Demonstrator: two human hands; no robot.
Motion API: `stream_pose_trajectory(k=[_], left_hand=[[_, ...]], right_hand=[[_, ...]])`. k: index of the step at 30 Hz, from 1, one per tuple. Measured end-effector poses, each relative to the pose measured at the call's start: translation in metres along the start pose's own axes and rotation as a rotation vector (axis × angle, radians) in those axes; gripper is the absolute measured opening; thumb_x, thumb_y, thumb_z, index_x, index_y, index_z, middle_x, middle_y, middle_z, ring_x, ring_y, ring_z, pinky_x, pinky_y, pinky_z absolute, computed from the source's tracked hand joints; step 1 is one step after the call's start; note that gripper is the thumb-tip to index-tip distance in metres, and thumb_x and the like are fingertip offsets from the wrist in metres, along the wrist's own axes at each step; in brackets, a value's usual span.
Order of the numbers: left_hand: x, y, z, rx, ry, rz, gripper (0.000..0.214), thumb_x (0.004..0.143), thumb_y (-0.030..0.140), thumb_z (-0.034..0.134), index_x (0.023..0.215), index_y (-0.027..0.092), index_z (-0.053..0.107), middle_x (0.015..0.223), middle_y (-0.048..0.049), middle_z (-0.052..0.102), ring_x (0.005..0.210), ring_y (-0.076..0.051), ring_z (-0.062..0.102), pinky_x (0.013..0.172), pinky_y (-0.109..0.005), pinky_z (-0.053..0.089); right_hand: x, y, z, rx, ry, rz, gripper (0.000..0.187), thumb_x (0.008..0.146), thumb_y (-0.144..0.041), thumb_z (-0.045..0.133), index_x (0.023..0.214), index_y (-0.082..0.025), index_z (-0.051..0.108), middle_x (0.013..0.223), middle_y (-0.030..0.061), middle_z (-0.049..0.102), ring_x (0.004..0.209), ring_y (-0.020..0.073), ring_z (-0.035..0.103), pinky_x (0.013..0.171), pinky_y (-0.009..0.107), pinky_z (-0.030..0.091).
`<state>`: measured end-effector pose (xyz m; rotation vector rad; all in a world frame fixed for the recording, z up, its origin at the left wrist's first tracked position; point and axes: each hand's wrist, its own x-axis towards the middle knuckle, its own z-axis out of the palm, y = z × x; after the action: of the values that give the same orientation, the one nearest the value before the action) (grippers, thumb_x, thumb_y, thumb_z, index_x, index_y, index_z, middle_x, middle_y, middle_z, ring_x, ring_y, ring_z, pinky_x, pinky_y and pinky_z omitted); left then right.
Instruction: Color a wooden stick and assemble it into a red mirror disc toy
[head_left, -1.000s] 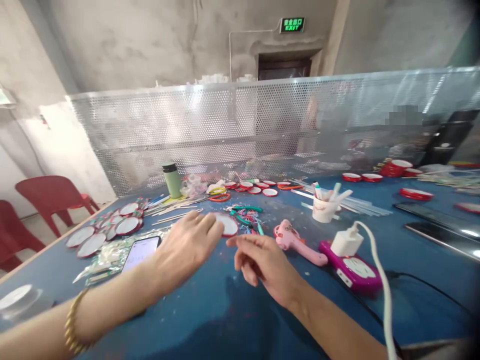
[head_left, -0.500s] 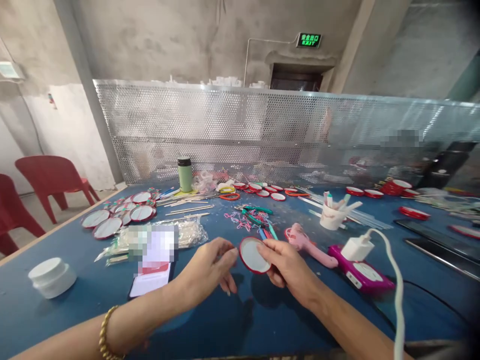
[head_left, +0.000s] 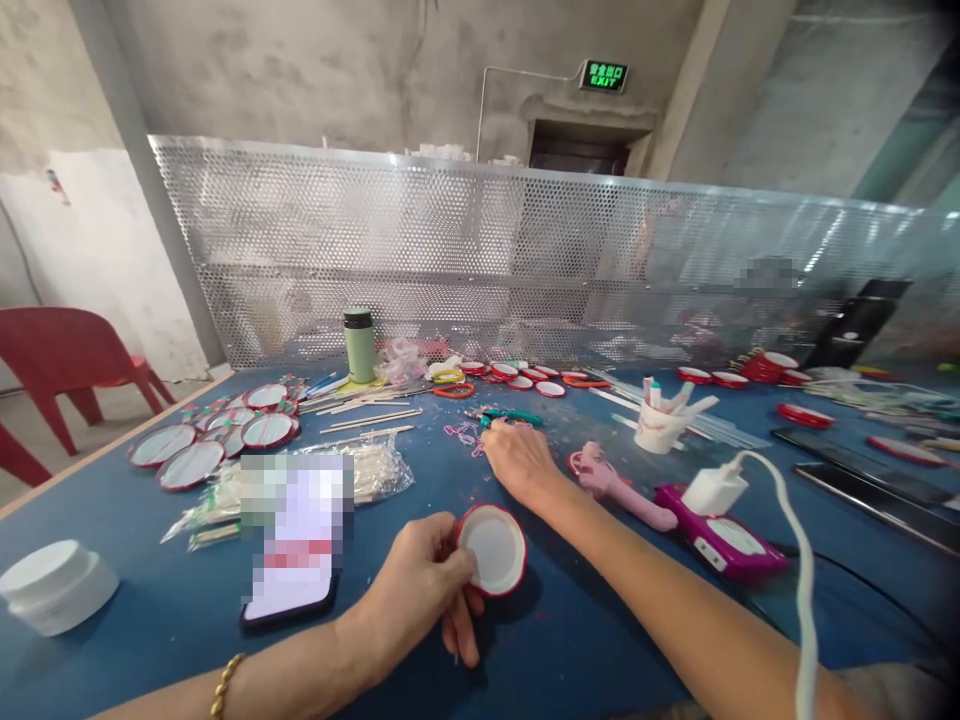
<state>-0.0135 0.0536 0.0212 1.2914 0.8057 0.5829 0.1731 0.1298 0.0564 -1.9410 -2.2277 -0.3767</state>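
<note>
Between the thumb and fingers of my left hand [head_left: 431, 580] is a round white disc with a red rim [head_left: 495, 550], tilted to face me above the table. My right hand [head_left: 519, 455] reaches forward over a scatter of thin pink and purple strips [head_left: 466, 433]. Its fingers point down beside teal-handled pliers [head_left: 517, 416], and the fingertips are largely hidden by the back of the hand, so what they touch is unclear. A pink glue gun [head_left: 622, 490] lies to the right of that hand.
On the left lie a phone [head_left: 296, 560], a bag of wooden sticks [head_left: 375, 468], a white jar [head_left: 56, 585] and several red-rimmed discs [head_left: 191, 465]. A cup of pens [head_left: 660, 428] and a magenta power strip [head_left: 720, 540] with a white cable stand right. A perforated metal screen [head_left: 420, 260] closes the back.
The red-rimmed disc has passed from my right hand to my left. My right hand has moved forward to the strips and pliers. The view has shifted slightly.
</note>
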Motion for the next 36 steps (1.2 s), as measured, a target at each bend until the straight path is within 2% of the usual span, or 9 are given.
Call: stream_pose_trajectory(k=[6,11,17,24,27,30,31,33,36], left_hand=[[-0.003,-0.003,-0.005,-0.024,-0.043,0.019,0.021,0.079,0.036,0.057,0.082,0.020,0.043,0.061,0.0011,0.065,0.040,-0.016,0.066,0.035,-0.017,0.038],[-0.001,-0.004,-0.007,-0.020,-0.068,0.022,0.020,0.080,0.035,0.055,0.082,0.020,0.043,0.061,0.0024,0.064,0.039,-0.015,0.065,0.034,-0.017,0.036],[-0.003,-0.003,-0.006,0.006,-0.071,0.024,0.013,0.081,0.030,0.051,0.081,0.020,0.044,0.061,0.0029,0.064,0.038,-0.013,0.064,0.034,-0.016,0.034],[-0.002,-0.006,-0.007,-0.001,-0.075,0.032,0.012,0.083,0.029,0.051,0.082,0.020,0.044,0.062,0.0021,0.065,0.038,-0.013,0.064,0.033,-0.016,0.034],[-0.003,-0.004,-0.008,-0.002,-0.080,0.032,0.011,0.083,0.029,0.051,0.082,0.019,0.045,0.062,0.0023,0.065,0.038,-0.013,0.063,0.033,-0.016,0.034],[-0.002,0.000,-0.010,-0.001,-0.051,0.025,0.014,0.081,0.031,0.053,0.081,0.019,0.046,0.062,0.0025,0.065,0.036,-0.012,0.062,0.031,-0.016,0.032],[-0.001,0.001,-0.012,0.005,-0.028,0.027,0.015,0.080,0.031,0.054,0.081,0.019,0.046,0.062,0.0024,0.066,0.036,-0.012,0.062,0.031,-0.016,0.032],[0.001,0.004,-0.015,0.038,0.037,0.048,0.015,0.080,0.032,0.055,0.079,0.019,0.047,0.055,0.0035,0.062,0.036,-0.013,0.061,0.032,-0.016,0.033],[0.004,0.007,-0.018,0.088,0.130,0.084,0.014,0.082,0.031,0.053,0.076,0.019,0.050,0.043,0.0046,0.054,0.037,-0.013,0.060,0.037,-0.018,0.040]], right_hand=[[0.002,0.003,0.023,-0.083,-0.052,-0.008,0.033,0.101,-0.014,0.039,0.098,-0.018,0.071,0.105,0.0117,0.071,0.090,0.0215,0.069,0.072,0.028,0.043],[0.004,0.010,0.022,-0.100,-0.047,0.037,0.025,0.100,-0.018,0.044,0.103,-0.016,0.069,0.105,0.0106,0.071,0.094,0.0212,0.069,0.074,0.027,0.045],[0.006,0.008,0.024,-0.079,-0.056,0.033,0.028,0.101,-0.019,0.043,0.096,-0.017,0.070,0.104,0.0120,0.070,0.093,0.0230,0.069,0.073,0.029,0.045],[0.009,0.007,0.019,0.089,0.005,0.090,0.022,0.096,-0.014,0.048,0.096,-0.017,0.070,0.105,0.0120,0.071,0.096,0.0225,0.068,0.079,0.029,0.046],[0.010,0.008,0.009,0.237,0.059,0.117,0.019,0.091,-0.013,0.053,0.090,-0.017,0.071,0.102,0.0091,0.072,0.096,0.0209,0.068,0.081,0.028,0.047],[0.004,0.007,-0.003,0.448,0.057,0.102,0.018,0.091,-0.021,0.053,0.086,-0.018,0.069,0.078,0.0029,0.070,0.073,0.0150,0.066,0.068,0.024,0.049],[0.000,0.005,-0.006,0.585,0.033,0.103,0.020,0.093,-0.027,0.051,0.086,-0.018,0.068,0.066,-0.0001,0.065,0.060,0.0131,0.061,0.059,0.023,0.047],[-0.009,0.001,-0.012,1.067,-0.078,0.129,0.023,0.090,-0.038,0.054,0.085,-0.017,0.063,0.053,-0.0049,0.054,0.044,0.0103,0.048,0.044,0.022,0.039],[-0.019,-0.006,-0.017,1.445,-0.199,0.109,0.028,0.082,-0.046,0.064,0.081,-0.018,0.059,0.065,-0.0027,0.059,0.044,0.0076,0.046,0.040,0.020,0.035]])
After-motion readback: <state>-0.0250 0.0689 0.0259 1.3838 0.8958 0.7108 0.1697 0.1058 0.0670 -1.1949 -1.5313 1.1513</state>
